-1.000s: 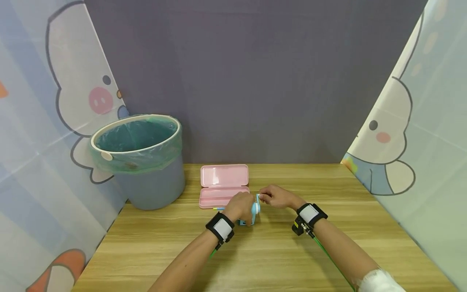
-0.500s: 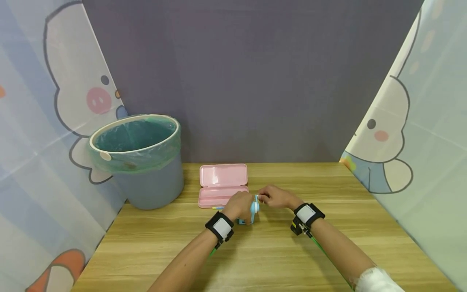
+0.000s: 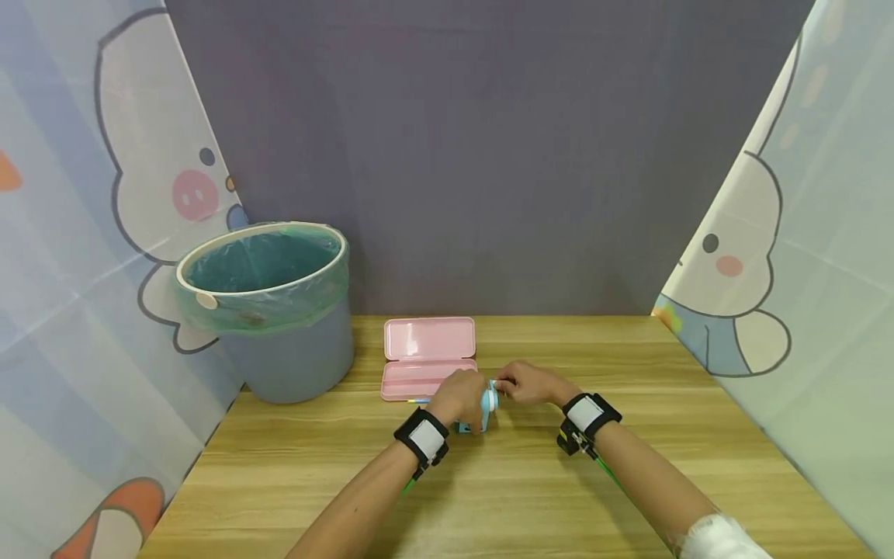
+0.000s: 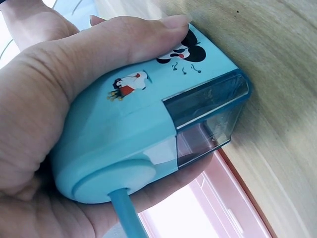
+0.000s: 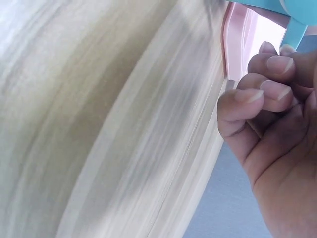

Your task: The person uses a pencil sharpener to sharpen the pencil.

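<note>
My left hand grips a light blue crank pencil sharpener from above, its thumb across the printed top face. The clear shavings drawer shows in the left wrist view. My right hand pinches the end of the sharpener's crank handle, the other fingers curled in. To the left of my left hand pokes out the end of a thin blue and yellow pencil; whether it sits in the sharpener is hidden.
An unfolded pink pencil case lies just behind the hands on the wooden table. At the back left stands a grey bin with a green liner. A dark backdrop and printed side curtains enclose the table.
The crank handle has turned slightly, and my right hand has dropped a little with it. My left hand stays in place on the pencil sharpener.
</note>
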A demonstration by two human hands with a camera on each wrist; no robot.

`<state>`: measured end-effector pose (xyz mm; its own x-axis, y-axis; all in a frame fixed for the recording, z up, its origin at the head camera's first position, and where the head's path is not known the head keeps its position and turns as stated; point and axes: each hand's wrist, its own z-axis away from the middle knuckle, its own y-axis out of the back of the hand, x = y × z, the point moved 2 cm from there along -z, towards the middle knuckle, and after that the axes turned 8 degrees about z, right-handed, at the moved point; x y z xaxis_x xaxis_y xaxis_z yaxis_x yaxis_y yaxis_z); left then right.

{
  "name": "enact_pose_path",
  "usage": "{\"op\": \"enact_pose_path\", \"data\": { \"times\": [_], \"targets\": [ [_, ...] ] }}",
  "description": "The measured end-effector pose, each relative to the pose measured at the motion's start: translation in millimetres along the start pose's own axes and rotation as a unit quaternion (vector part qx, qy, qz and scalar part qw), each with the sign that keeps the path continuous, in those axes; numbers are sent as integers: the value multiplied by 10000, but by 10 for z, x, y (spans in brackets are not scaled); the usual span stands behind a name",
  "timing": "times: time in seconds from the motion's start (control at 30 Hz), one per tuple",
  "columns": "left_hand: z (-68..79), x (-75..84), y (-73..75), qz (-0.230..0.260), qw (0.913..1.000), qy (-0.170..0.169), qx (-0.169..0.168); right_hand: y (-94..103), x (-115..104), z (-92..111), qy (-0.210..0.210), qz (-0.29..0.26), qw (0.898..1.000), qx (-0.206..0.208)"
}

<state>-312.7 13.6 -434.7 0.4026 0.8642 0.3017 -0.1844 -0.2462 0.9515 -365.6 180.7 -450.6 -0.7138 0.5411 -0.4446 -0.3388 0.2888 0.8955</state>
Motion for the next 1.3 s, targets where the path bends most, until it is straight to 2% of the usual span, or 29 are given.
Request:
{"op": "enact_pose_path", "data": {
  "times": [0.37, 0.7, 1.3],
  "targets": [
    [28, 14, 10, 52, 10000, 29, -18, -53, -22, 27, -91, 91, 9999, -80],
    [19, 17, 4, 36, 10000, 16, 19, -161, -32, 69, -80, 155, 9998, 45],
    [26, 23, 9, 294, 9994, 203, 21, -296, -71, 141, -125, 84, 9994, -322]
  ]
}}
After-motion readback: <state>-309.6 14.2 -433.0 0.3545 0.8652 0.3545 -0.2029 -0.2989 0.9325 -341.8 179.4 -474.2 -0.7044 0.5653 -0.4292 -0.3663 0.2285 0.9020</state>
